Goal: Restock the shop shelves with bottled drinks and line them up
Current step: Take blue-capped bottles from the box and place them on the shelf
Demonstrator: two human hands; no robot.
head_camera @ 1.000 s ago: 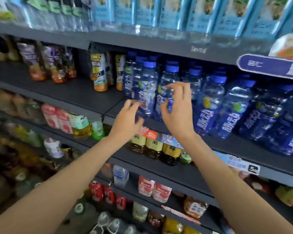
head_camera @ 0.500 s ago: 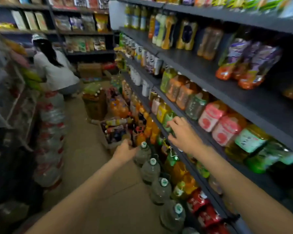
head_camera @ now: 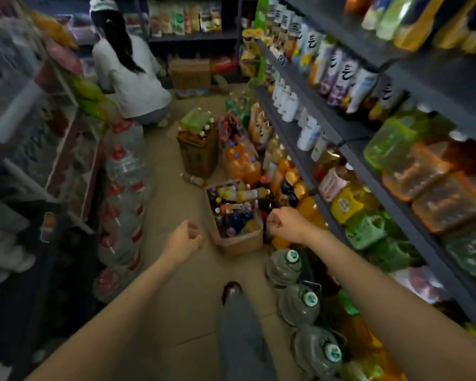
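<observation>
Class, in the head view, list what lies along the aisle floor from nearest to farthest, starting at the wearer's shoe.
Shoe → open cardboard box of mixed bottles → loose bottle on the floor → brown crate of bottles → crouching person in white.

The box [head_camera: 241, 243] of bottles looked like matt brown cardboard; near right, the water jugs [head_camera: 300, 301] were clear glossy plastic; the shelves [head_camera: 349, 149] were dark, matt; the floor [head_camera: 173, 193] dull tan.

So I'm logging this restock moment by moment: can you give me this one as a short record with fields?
left hand: loosely curled, holding nothing
right hand: loosely curled, holding nothing
cardboard box: on the floor just ahead of both hands, full of mixed bottles
water jugs: row on the floor at the shelf foot
other person: crouched at the aisle's far end
</observation>
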